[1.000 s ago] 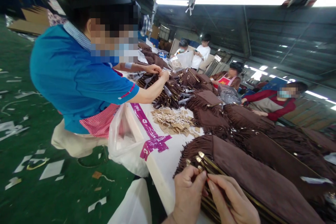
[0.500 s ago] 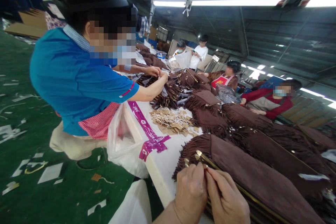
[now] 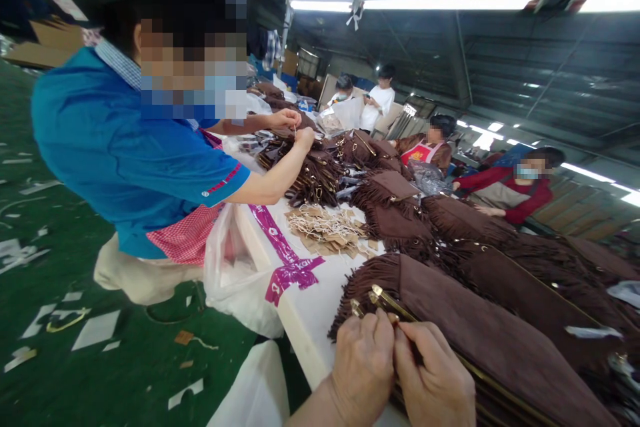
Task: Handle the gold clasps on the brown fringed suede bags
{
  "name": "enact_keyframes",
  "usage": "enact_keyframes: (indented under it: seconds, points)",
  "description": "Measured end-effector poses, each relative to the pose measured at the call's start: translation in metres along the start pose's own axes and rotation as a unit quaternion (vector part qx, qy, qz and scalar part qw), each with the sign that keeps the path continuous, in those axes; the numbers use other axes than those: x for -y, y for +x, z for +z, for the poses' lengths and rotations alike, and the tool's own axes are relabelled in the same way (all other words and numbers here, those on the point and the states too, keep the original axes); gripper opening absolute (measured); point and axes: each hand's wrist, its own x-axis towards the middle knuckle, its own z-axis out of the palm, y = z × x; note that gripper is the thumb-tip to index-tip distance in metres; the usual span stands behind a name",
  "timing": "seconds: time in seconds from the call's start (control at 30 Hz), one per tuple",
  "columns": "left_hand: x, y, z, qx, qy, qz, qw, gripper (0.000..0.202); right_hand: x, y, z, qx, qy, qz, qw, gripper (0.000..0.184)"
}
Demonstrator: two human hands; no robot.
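My left hand (image 3: 363,363) and my right hand (image 3: 434,367) meet at the table's near edge, both closed in a pinch. Between their fingertips shows a small gold-coloured metal piece (image 3: 393,317), mostly covered by the fingers, so its kind is unclear. Just beyond lies a dark brown fringed suede bag (image 3: 480,320) with gold metal frame bars (image 3: 383,295) along its near side. More bars run beneath my hands, partly hidden by them.
Brown paper tags with white strings (image 3: 325,230) lie in a heap on the white table (image 3: 310,310), which carries purple tape (image 3: 293,277). Piled fringed bags (image 3: 395,213) spread to the right. A co-worker in blue (image 3: 135,147) works at the left; paper scraps litter the green floor (image 3: 125,373).
My hands stay almost in place, with the fingertips slightly further apart and the gold piece now showing between them. The co-worker in blue has shifted left, with their hands drawn a little apart.
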Motion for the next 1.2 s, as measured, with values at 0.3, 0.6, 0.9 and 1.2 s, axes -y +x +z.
enact_keyframes:
  seconds: [0.3, 0.6, 0.9, 1.2]
  points:
    - [0.002, 0.007, -0.005, 0.13, -0.327, -0.369, 0.86, 0.018, -0.012, 0.006, -0.002, -0.012, 0.027, 0.012, 0.999, 0.012]
    - [0.003, -0.005, 0.003, 0.08, -0.181, -0.214, 0.956, 0.024, 0.003, -0.001, 0.005, -0.021, -0.019, -0.059, 0.998, 0.016]
    - [0.001, 0.0, -0.003, -0.014, -0.009, 0.007, 1.0, 0.026, 0.004, 0.008, 0.007, -0.068, -0.07, -0.112, 0.989, 0.018]
    - [0.004, 0.0, -0.004, 0.096, -0.135, -0.135, 0.977, 0.025, 0.007, 0.012, 0.01, -0.088, -0.041, -0.064, 0.993, 0.017]
